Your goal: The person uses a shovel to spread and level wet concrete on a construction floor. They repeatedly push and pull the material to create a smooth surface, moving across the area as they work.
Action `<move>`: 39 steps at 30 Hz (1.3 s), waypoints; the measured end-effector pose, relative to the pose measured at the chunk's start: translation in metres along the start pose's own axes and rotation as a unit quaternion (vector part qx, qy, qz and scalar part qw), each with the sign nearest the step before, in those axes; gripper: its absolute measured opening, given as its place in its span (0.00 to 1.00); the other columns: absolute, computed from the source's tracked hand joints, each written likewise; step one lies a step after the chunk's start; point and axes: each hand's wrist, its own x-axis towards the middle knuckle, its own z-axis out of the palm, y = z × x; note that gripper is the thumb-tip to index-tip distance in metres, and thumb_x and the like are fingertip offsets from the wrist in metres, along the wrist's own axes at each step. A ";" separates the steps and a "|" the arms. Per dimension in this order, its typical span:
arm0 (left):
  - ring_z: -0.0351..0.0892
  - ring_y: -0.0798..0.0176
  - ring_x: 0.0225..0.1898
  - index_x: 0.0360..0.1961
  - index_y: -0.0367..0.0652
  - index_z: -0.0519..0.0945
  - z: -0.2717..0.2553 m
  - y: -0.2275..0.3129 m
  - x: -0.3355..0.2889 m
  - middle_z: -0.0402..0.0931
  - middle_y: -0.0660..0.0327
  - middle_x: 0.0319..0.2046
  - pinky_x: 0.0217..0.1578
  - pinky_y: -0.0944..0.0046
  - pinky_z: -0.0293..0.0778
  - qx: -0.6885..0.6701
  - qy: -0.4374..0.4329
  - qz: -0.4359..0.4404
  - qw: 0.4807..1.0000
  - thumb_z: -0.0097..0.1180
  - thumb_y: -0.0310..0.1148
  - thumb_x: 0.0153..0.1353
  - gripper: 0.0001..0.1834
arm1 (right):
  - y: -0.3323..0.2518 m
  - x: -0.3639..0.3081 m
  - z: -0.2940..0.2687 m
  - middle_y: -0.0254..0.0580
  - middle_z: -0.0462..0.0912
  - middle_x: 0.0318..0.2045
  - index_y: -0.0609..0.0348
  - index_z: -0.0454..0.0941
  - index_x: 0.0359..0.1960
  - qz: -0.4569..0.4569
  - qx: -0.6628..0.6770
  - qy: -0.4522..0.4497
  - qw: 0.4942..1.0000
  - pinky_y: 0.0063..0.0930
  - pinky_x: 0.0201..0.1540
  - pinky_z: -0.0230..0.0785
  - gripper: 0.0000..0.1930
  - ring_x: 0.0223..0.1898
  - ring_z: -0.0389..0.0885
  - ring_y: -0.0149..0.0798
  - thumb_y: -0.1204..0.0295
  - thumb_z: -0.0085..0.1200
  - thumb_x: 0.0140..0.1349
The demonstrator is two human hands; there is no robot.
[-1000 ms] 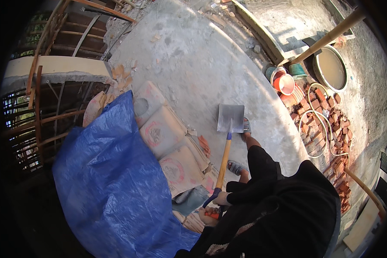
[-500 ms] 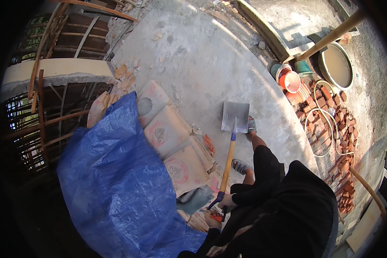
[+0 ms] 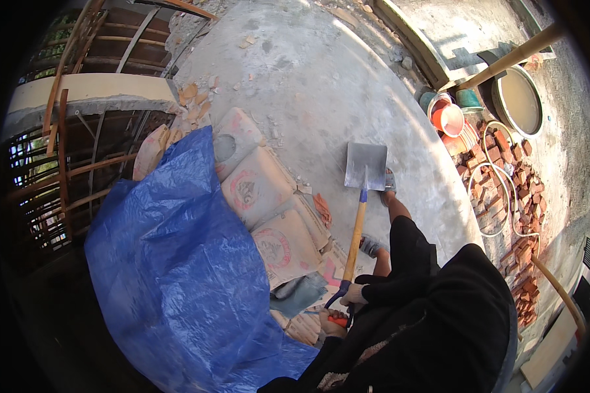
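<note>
A shovel (image 3: 356, 239) with a wooden shaft, blue socket and blue D-shaped handle slants up from my hands. Its square grey metal blade (image 3: 365, 162) is over the concrete floor beside my far foot. My left hand (image 3: 332, 323) is wrapped round the orange grip at the handle's end. Just above it, my right hand (image 3: 354, 294) closes on the lower shaft, near the blue fork. Left of the shaft lie stacked paper sacks (image 3: 252, 190), partly under a blue tarp (image 3: 170, 262). A grey-green cloth or sheet (image 3: 299, 296) rests on the sacks near my left hand.
Broken red bricks (image 3: 521, 187) and a pale hose (image 3: 482, 229) lie at the right. Buckets (image 3: 448, 120) and a round tub (image 3: 518, 101) stand farther back. At the left is a slatted wooden structure (image 3: 65, 177). An orange-red scrap (image 3: 322, 209) lies beside the sacks.
The shovel's blade and my hands sit slightly higher and farther right in the picture. The surroundings have also shifted a little with the view. Both hands keep their grip.
</note>
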 end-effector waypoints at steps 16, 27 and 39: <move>0.67 0.60 0.27 0.25 0.49 0.68 -0.092 -0.015 0.023 0.64 0.64 0.20 0.32 0.55 0.67 0.047 -0.104 0.009 0.993 0.54 0.47 0.59 0.16 | 0.005 0.005 0.036 0.38 0.82 0.23 0.59 0.81 0.21 0.018 -0.212 -0.015 0.977 0.31 0.26 0.71 0.14 0.23 0.80 0.34 0.60 0.60 0.46; 0.63 0.66 0.21 0.22 0.52 0.64 0.016 0.023 0.060 0.59 0.69 0.15 0.25 0.61 0.67 0.008 -0.126 0.033 0.991 0.47 0.53 0.65 0.21 | -0.046 -0.001 -0.007 0.39 0.80 0.22 0.65 0.80 0.27 -0.052 0.119 0.157 0.979 0.30 0.22 0.75 0.12 0.21 0.81 0.33 0.66 0.63 0.51; 0.70 0.69 0.36 0.51 0.48 0.73 0.528 -0.006 0.079 0.68 0.68 0.33 0.44 0.63 0.74 0.101 -0.380 -0.117 0.912 0.50 0.44 0.68 0.16 | -0.131 -0.117 -0.433 0.42 0.81 0.22 0.70 0.80 0.27 -0.168 0.294 0.487 0.805 0.31 0.25 0.72 0.13 0.22 0.81 0.34 0.68 0.58 0.53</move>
